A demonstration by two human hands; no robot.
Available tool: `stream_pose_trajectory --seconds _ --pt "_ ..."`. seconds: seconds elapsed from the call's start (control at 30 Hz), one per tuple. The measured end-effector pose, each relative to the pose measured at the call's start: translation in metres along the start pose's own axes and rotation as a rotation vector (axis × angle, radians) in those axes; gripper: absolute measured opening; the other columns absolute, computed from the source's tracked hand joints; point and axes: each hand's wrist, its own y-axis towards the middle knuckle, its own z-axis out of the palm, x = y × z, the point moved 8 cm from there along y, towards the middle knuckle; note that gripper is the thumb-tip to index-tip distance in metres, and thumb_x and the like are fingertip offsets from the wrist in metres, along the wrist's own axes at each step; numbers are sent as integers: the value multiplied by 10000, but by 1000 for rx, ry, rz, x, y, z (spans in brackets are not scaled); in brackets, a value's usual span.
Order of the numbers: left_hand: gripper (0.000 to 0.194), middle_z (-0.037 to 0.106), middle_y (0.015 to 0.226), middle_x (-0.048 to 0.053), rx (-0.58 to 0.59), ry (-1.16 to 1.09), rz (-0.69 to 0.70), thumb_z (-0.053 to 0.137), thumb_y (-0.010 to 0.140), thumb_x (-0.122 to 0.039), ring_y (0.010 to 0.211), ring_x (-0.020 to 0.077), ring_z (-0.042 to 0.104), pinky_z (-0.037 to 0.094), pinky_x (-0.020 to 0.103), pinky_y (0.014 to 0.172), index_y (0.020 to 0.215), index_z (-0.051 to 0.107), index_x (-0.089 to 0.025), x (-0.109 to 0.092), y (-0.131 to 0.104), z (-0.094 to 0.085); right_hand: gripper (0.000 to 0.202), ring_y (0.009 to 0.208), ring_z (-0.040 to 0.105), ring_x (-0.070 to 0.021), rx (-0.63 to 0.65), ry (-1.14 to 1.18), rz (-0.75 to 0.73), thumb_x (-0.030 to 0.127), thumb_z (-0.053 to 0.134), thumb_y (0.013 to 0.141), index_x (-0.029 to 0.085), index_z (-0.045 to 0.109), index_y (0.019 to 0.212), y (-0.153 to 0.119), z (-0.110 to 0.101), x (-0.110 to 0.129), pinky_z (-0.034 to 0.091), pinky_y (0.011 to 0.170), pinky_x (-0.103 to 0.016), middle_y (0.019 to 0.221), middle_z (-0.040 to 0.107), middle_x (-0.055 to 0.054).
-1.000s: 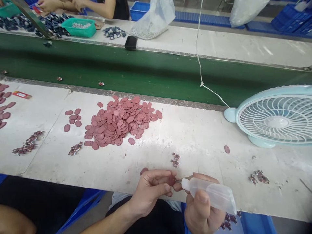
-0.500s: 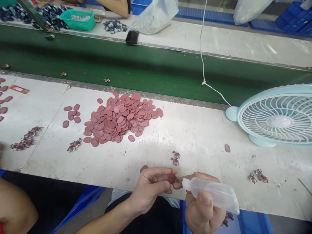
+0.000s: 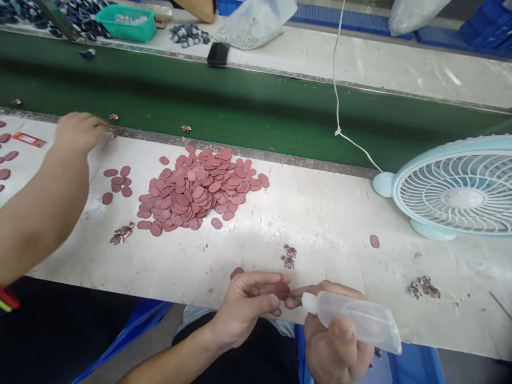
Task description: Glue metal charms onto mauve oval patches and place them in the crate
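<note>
Between the thumb and fingers of my left hand (image 3: pixel 250 306) is a small dark-red oval disc (image 3: pixel 282 290). My right hand (image 3: pixel 336 341) is closed round a translucent squeeze bottle (image 3: pixel 360 317) with a white cap and a thin metal nozzle. The nozzle tip points left and meets the disc or lies very close to it; I cannot tell which. Another oval disc (image 3: pixel 237 272) lies on the table just behind my left hand. A few small brown-and-white figure pieces (image 3: pixel 288 256) rest on the table beyond my hands.
A large pile of red oval discs (image 3: pixel 192 192) covers the table's middle left. At right stand a pale blue fan (image 3: pixel 464 192) and more figure pieces (image 3: pixel 424 288). A co-worker's arm (image 3: pixel 52 197) reaches over the left side. Behind runs a green conveyor belt (image 3: pixel 256 106) carrying small pieces.
A co-worker's arm has come in at the left and reaches to the belt's edge. Small pieces on the belt have shifted slightly right. My hands hold nearly the same pose.
</note>
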Motion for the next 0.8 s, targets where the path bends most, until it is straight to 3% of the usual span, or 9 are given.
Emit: stream_pose_trajectory --seconds 0.1,0.23,0.47,0.6,0.7,0.8 --pt "269 828 986 75 -14 -14 5 910 682 -211 761 178 773 560 196 599 937 827 -237 0 0 -1 224 670 631 -315 -89 0 -121 483 628 903 271 697 919 1 1 18 478 609 -509 758 679 -88" --pt "268 825 1037 56 -25 -20 24 921 660 -201 747 161 770 577 190 596 907 829 -252 -2 -1 0 235 651 636 -311 -69 22 -97 482 658 889 285 684 1015 -1 2 16 494 635 -541 729 669 -63" --pt "250 824 1039 55 -1 -22 28 896 693 -175 715 146 763 581 208 626 921 826 -251 -1 -1 0 188 703 653 -310 -33 19 -65 448 670 893 301 693 1008 -5 5 13 512 603 -511 818 690 -81" --pt "263 821 1055 47 -13 -20 53 898 686 -152 837 183 779 570 194 636 917 821 -252 -5 -3 0 258 642 657 -252 -35 137 35 498 675 867 254 696 949 9 -8 6 550 570 -439 766 684 -56" --pt "242 810 1100 44 -17 -8 65 882 713 -144 976 220 771 572 193 681 915 808 -254 -10 -4 -1 334 520 580 -166 -51 365 258 538 631 854 213 694 901 32 -32 -10 472 414 -277 619 569 1" --pt "213 806 1089 46 -32 0 33 865 742 -160 976 231 772 596 227 700 919 786 -249 -11 -4 -6 386 500 525 -143 -12 403 353 563 634 838 214 693 992 49 -52 -16 440 373 -251 632 530 16"
